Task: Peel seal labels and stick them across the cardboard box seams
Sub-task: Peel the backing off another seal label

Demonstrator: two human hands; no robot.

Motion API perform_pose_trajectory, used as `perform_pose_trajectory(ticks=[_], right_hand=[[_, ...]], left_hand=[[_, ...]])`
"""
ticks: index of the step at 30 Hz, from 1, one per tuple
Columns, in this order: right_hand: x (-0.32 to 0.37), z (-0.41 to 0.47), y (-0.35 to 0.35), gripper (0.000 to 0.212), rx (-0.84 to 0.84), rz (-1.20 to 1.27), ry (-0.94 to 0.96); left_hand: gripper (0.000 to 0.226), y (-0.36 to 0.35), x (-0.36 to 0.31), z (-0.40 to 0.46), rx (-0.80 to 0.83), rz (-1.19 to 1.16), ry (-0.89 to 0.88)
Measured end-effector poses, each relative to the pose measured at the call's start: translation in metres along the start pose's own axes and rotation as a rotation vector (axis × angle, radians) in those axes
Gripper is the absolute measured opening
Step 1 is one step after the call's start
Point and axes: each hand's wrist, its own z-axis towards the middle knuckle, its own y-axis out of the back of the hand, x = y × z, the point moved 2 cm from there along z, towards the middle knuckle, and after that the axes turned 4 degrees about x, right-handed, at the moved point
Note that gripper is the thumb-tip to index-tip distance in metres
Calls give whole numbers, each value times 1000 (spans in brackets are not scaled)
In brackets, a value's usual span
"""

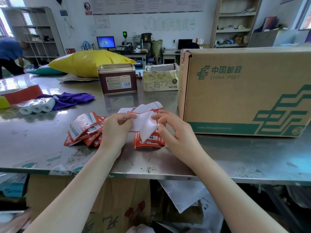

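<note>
A white-backed seal label is held between both hands above the steel table. My left hand pinches its left edge and my right hand pinches the right corner, where the sheet bends upward. Under the hands lies a small stack of red-and-white seal labels. A looser pile of red labels lies to the left. A large cardboard China Post box with green print stands to the right, close to my right hand.
A brown tin and a small open carton stand behind the labels. A purple cloth, white paper rolls and a yellow bag lie at left. A person bends at far left.
</note>
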Motion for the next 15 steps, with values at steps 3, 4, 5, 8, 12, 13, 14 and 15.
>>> perform_pose_trajectory(ticks=[3, 4, 5, 8, 12, 13, 14, 15], right_hand=[[1, -1, 1, 13, -43, 3, -21], [1, -1, 2, 13, -64, 2, -24], [1, -1, 3, 14, -84, 4, -28], [2, 0, 5, 16, -128, 15, -71], [3, 0, 7, 18, -186, -28, -115], [2, 0, 8, 22, -207, -26, -117], [2, -1, 8, 26, -228, -22, -109], [2, -1, 9, 30, -250, -26, -95]], left_hand=[[28, 0, -1, 0, 2, 13, 13], [28, 0, -1, 0, 2, 10, 19], [28, 0, 0, 0, 2, 2, 24], [28, 1, 0, 0, -12, -10, 28], [31, 1, 3, 2, -31, 15, 24], [31, 1, 4, 2, -36, 17, 21], [32, 2, 4, 3, -42, 15, 22], [32, 2, 4, 3, -49, 7, 30]])
